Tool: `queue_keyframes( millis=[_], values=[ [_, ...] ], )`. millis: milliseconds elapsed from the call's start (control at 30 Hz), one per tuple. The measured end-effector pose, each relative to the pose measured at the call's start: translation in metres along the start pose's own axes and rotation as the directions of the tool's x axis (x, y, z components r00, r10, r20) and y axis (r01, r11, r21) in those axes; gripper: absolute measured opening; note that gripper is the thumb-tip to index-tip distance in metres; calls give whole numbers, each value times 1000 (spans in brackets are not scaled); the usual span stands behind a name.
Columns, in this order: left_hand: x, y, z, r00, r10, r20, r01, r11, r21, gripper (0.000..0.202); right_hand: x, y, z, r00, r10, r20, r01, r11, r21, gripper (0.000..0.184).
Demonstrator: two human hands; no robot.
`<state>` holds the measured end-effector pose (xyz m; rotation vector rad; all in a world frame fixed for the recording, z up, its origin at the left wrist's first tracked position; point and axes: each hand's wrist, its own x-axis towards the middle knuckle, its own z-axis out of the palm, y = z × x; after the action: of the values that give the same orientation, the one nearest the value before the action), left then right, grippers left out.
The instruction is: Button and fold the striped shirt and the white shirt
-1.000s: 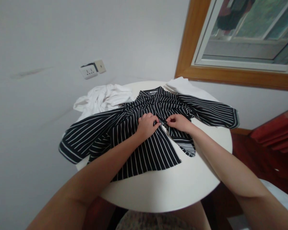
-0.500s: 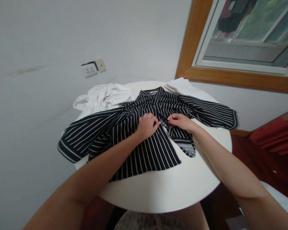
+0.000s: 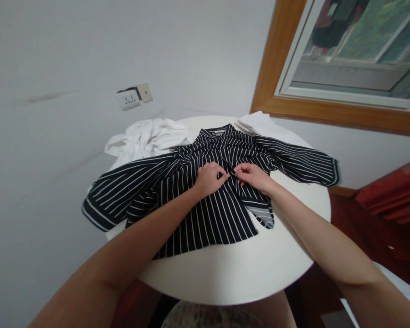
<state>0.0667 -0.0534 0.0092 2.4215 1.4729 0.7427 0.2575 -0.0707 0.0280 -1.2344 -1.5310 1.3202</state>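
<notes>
A round white table [image 3: 246, 269] stands against a pale grey wall with a socket plate [image 3: 128, 98], beside a wood-framed window [image 3: 276, 77]. A black shirt with white stripes [image 3: 205, 214] lies spread across the tabletop, its sleeves trailing off both sides. At the shirt's front opening the left hand [image 3: 210, 178] and the right hand [image 3: 251, 176] meet, each with fingers curled and pinching an edge of the striped cloth. Crumpled white garments [image 3: 150, 139] lie behind it, and a folded white cloth [image 3: 256, 123] lies by the collar.
</notes>
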Motion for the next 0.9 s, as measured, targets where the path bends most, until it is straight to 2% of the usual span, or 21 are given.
queue_keyframes(
  millis=[233,600,900],
  values=[
    [4,-3,-3,998,-28,47,31,997,-76,23,2,7,3,1000,1,15,-1,1000,9,7],
    [5,-5,-2,999,-4,47,9,995,-98,22,4,10,3,1000,11,9,-11,1000,13,7],
    [4,-5,-4,997,-14,75,21,995,-99,22,3,9,1,998,7,56,-8,1000,29,9]
  ],
)
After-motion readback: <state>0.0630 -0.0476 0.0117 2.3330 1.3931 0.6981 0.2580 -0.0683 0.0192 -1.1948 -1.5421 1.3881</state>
